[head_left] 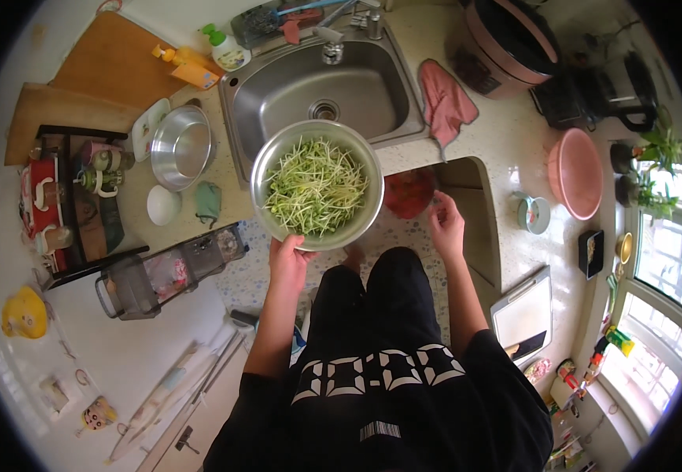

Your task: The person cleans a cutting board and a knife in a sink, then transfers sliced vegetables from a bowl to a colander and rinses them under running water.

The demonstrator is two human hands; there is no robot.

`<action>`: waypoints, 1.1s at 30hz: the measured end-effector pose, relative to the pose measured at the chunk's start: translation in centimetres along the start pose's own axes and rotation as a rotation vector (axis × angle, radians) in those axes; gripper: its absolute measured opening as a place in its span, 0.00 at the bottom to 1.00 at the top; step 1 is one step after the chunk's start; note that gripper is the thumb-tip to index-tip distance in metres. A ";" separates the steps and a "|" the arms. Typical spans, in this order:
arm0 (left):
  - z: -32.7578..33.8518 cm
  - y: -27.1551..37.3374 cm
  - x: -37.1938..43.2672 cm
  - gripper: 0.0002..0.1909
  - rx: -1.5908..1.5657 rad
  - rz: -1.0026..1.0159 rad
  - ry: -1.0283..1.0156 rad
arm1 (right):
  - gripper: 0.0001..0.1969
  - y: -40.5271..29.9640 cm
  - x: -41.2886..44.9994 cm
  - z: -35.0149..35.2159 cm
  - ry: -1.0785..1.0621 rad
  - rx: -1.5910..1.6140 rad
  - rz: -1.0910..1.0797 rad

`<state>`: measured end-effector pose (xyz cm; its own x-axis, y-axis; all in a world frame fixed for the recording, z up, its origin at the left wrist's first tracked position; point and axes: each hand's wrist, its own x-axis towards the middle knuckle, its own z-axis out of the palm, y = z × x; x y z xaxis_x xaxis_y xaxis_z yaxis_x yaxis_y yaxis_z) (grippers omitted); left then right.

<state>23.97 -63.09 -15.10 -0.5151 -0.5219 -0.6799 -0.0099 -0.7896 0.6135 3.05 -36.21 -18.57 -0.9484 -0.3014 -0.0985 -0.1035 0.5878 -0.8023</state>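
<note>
A round metal bowl (375, 177) full of pale green sprouts (317, 189) is held by its near rim in my left hand (289, 259), the thumb over the edge. It overlaps the front edge of the stainless steel sink (323, 82). My right hand (446, 224) is lowered to the right of the bowl, below the counter edge, with the fingers bent together beside a red bag or container (410, 192). Whether those fingers grip part of the red thing cannot be told. A pink cloth (447, 103) lies on the counter right of the sink.
Left of the sink stand an empty metal basin (182, 147), a white bowl (164, 205) and soap bottles (229, 53). On the right are a pink rice cooker (494, 59), a pink basin (576, 174), a small light blue bowl (534, 215) and a white cutting board (524, 312).
</note>
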 end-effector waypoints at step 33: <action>8.9 8.0 25.4 0.19 0.197 -0.307 0.135 | 0.42 -10.1 46.1 22.6 -0.298 -0.413 -0.053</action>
<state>3.18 -79.74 -23.87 -0.3455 -0.3194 -0.8824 -0.3173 -0.8452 0.4301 -32.82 -72.96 -28.31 -0.8182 -0.5043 -0.2760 -0.3157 0.7954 -0.5174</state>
